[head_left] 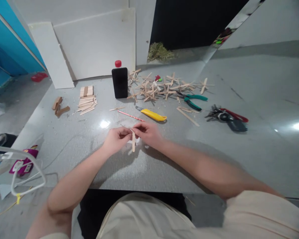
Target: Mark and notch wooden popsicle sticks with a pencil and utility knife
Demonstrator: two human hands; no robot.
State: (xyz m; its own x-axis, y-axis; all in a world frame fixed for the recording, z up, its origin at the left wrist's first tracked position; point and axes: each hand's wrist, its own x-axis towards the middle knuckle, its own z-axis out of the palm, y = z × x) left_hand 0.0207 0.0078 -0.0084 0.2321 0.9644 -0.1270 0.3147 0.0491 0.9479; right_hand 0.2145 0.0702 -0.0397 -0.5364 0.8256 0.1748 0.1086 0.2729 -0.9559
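Wooden stick (133,143) held on the near side of the yellow cutter (153,115)
Left hand (117,138) and right hand (148,133) close together, both pinching the end nearest the cutter; the stick sits between them, free end pointing away from it

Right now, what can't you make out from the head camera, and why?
Head view:
Upper end of the wooden stick: small, crowded by the left hand and right hand.
What is under the red cap: hidden by the black phone.
How many crossed sticks: they overlap.
Right end of the table: beyond the picture's edge.
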